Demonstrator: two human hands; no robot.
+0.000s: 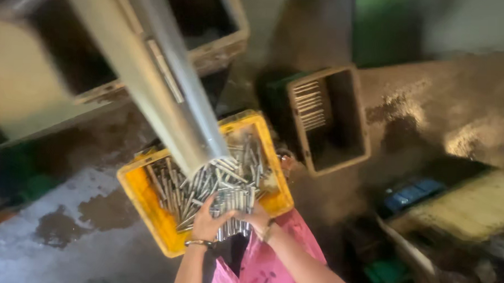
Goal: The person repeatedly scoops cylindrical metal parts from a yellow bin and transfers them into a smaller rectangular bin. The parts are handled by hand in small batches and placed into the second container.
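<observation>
A yellow plastic crate (144, 196) on the floor holds several short silvery metal rods (223, 179). A long grey metal chute (164, 82) slopes down from the upper left and ends over the pile. My left hand (207, 221), with a bangle on the wrist, and my right hand (259, 217) are both in the crate at its near edge. Together they clasp a bundle of rods (236, 205) between them. A pink garment (270, 259) shows below my arms.
An empty brown slotted crate (348, 106) lies tilted to the right of the yellow one. A large dark bin (222, 45) stands behind the chute. Blue and green objects and a yellowish board (473, 205) clutter the lower right. The concrete floor is wet and stained.
</observation>
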